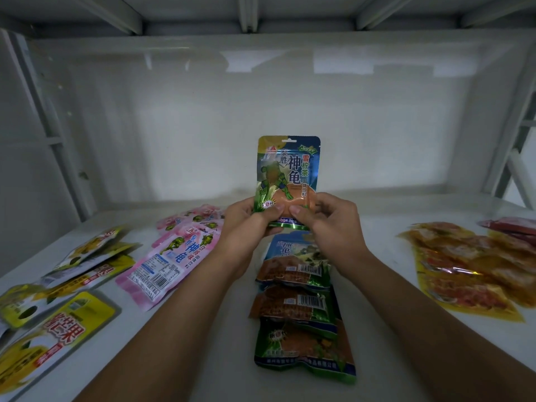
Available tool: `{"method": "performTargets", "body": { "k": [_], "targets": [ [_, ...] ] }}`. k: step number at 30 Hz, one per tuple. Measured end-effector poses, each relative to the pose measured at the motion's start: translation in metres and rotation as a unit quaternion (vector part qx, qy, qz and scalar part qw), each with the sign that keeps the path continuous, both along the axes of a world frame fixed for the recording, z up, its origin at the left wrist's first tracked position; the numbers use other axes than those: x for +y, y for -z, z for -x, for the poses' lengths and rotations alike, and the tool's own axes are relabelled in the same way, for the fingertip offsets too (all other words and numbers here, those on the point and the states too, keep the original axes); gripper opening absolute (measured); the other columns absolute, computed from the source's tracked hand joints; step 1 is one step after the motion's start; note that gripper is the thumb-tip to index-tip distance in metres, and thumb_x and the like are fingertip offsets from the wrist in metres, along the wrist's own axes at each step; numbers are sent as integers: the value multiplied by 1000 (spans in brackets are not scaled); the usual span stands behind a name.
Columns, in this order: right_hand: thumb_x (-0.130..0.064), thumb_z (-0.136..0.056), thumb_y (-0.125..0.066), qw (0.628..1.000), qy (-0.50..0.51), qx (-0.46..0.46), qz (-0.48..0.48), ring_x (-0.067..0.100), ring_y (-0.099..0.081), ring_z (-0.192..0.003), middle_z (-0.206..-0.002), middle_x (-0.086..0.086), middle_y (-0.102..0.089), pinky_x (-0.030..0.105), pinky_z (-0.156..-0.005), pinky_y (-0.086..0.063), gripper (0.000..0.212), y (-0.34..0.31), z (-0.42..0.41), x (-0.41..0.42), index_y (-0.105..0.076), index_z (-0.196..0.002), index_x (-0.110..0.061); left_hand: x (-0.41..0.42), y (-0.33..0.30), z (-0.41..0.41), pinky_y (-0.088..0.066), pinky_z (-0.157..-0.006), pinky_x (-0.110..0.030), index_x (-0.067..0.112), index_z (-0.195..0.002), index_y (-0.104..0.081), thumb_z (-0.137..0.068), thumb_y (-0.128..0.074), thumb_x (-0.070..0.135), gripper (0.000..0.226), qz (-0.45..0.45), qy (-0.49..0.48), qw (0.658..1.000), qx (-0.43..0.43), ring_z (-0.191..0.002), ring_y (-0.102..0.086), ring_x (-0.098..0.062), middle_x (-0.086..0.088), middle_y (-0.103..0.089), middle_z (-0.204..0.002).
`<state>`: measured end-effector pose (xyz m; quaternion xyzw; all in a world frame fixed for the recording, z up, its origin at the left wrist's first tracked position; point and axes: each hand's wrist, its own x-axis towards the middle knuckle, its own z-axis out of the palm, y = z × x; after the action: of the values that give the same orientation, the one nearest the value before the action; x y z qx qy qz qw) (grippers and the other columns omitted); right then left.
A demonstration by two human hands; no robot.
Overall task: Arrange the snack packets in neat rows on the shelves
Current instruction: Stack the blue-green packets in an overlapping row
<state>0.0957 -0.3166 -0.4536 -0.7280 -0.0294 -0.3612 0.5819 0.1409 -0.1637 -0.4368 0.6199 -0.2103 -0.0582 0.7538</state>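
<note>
Held packet: a glossy blue-and-green foil snack packet with a cartoon turtle (287, 177) stands upright above the white metal shelf (377, 227), long axis vertical, hang-hole end pointing up, printed face toward the camera.
Left hand: the left hand (246, 220) pinches the packet's lower left corner, thumb on the front face.
Right hand: the right hand (327, 220) pinches the lower right corner the same way; both grips are clamped on the packet's bottom edge.
Centre row: three matching blue-and-green packets (298, 306) lie flat and overlapping directly below the hands, in a line running front to back.
Left of centre: pink turtle-print packets (174, 256) lie fanned and tilted, one with its barcode side up.
Far left: yellow-and-white packets (58, 288) sit in a loose pile near the shelf's front edge.
Right: clear yellow-edged packets with orange contents (467, 271) overlap, with red packets (513, 226) just behind them.
</note>
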Motion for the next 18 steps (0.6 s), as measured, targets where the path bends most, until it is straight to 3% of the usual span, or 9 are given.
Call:
{"method": "performTargets", "body": {
  "k": [4, 7, 10, 13, 18],
  "targets": [
    [-15, -93, -78, 1000, 2, -3, 27, 12, -72, -77, -78, -6, -76, 34, -75, -60, 4, 3, 0, 0, -79, -92, -20, 2, -4, 4, -54, -56, -17, 0, -115, -74, -98, -68, 5, 19, 21, 0, 1000, 19, -72, -75, -10, -11, -79, -97],
    [-18, -93, -77, 999, 13, -2, 46, 7, -68, -71, -71, -10, -71, 29, -70, -56, 12, 1, 1, -1, -73, -84, -25, 2, -3, 4, -54, -56, -16, -3, -118, -72, -97, -69, 6, 23, 22, 5, 1000, 15, -73, -75, -10, -16, -78, -102],
    [-20, -96, -74, 999, 13, 0, 34, 19, -73, -79, -80, -3, -75, 42, -76, -62, 6, -1, 2, 0, -76, -91, -19, 3, -4, 4, -56, -60, -19, -3, -118, -72, -96, -71, 9, 25, 25, 20, 999, 13, -79, -77, -15, -18, -79, -106],
    [-30, -100, -69, 1000, 11, -10, -2, 41, -70, -88, -88, 17, -74, 58, -80, -60, 23, -2, 3, 2, -77, -94, -10, 3, -4, 5, -57, -65, -19, 0, -117, -73, -96, -72, 8, 23, 22, 28, 999, 1, -87, -78, -18, -16, -79, -107],
    [-39, -100, -65, 1000, 6, 1, -27, 46, -68, -91, -92, 25, -71, 63, -80, -57, 39, -1, 3, 3, -73, -93, -2, 3, -3, 4, -62, -79, -29, -1, -118, -73, -94, -74, 6, 26, 11, 40, 999, -8, -101, -77, -30, -17, -79, -109]
  ]
}}
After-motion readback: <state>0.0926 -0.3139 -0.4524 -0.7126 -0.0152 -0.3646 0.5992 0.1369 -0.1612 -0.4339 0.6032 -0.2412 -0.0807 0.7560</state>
